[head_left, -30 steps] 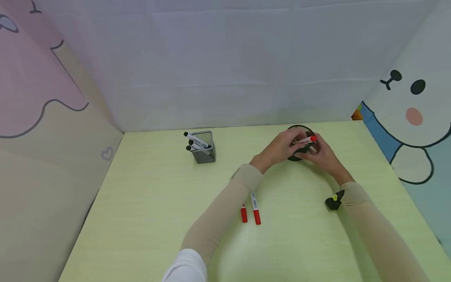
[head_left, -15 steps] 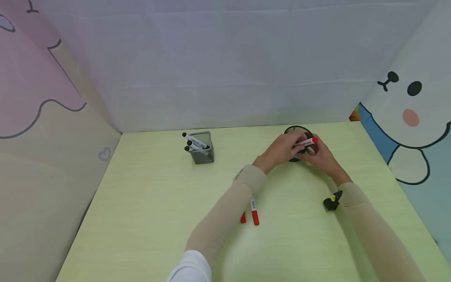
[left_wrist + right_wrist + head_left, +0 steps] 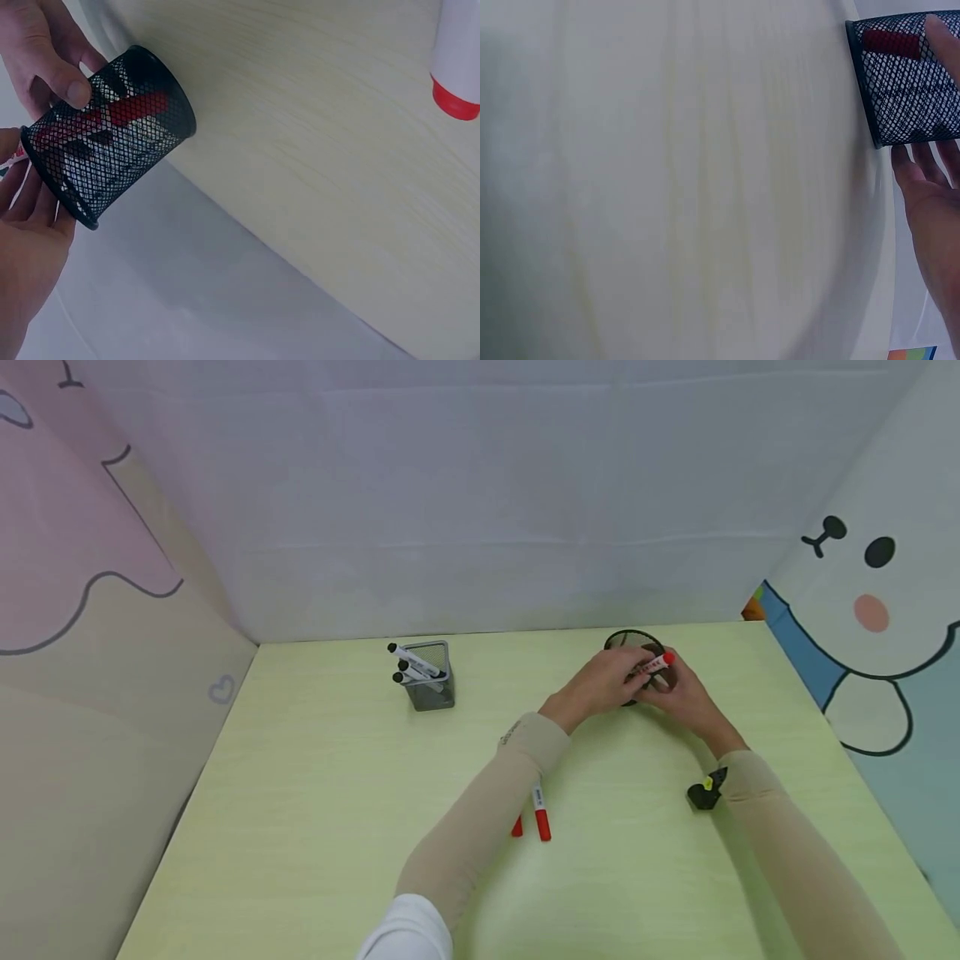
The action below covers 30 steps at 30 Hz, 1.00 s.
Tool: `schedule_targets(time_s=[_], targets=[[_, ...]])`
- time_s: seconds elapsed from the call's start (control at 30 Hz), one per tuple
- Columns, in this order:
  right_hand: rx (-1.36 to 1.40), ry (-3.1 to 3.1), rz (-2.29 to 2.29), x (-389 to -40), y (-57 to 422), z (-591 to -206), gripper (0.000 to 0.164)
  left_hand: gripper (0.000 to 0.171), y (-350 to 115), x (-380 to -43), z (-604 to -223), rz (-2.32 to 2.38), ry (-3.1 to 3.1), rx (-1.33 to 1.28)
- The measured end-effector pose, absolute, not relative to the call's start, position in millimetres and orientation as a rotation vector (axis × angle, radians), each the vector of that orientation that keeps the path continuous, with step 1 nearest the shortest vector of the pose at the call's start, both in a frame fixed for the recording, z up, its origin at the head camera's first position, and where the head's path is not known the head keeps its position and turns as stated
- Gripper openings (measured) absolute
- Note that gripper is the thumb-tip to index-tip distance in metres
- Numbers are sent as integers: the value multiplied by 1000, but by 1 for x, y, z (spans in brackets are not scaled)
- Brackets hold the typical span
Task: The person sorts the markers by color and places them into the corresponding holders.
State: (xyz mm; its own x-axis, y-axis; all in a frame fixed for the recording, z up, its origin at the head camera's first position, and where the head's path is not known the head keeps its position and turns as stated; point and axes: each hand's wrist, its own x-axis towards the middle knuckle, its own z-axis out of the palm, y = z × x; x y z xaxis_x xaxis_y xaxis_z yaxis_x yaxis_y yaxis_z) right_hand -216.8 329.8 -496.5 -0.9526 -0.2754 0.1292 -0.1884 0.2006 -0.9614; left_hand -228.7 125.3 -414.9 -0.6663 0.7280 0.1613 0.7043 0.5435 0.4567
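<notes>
A round black mesh pen cup stands at the back right of the table. My right hand grips its side; the right wrist view has the thumb and fingers on opposite sides of the mesh. My left hand is at the cup's mouth and pinches a red-capped whiteboard marker, tilted with its red end to the right. Through the mesh in the left wrist view, red parts of markers show inside the cup; how many is unclear.
A square grey mesh cup with several black-capped markers stands at the back left. Two red-capped markers lie mid-table: one in view, the other mostly under the left forearm. A small black device sits at the right wrist.
The red-capped marker in my left hand has tilted more steeply, and that hand has shifted slightly towards the right hand. My right hand keeps holding the round cup.
</notes>
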Motion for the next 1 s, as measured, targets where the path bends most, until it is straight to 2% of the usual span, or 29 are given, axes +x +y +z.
schedule_targets(time_s=[0.2, 0.7, 1.0], targets=[[-483, 2414, -1866, -215, 329, -496, 78, 37, 124, -227, -415, 801, 2746, 1274], [-410, 2367, -1887, -216, 329, -497, 74, 34, 108, -224, -410, 1028, 2718, 1266], [-398, 2351, -1902, -216, 327, -496, 78, 35, 94, -217, -409, 1259, 2589, 1239]])
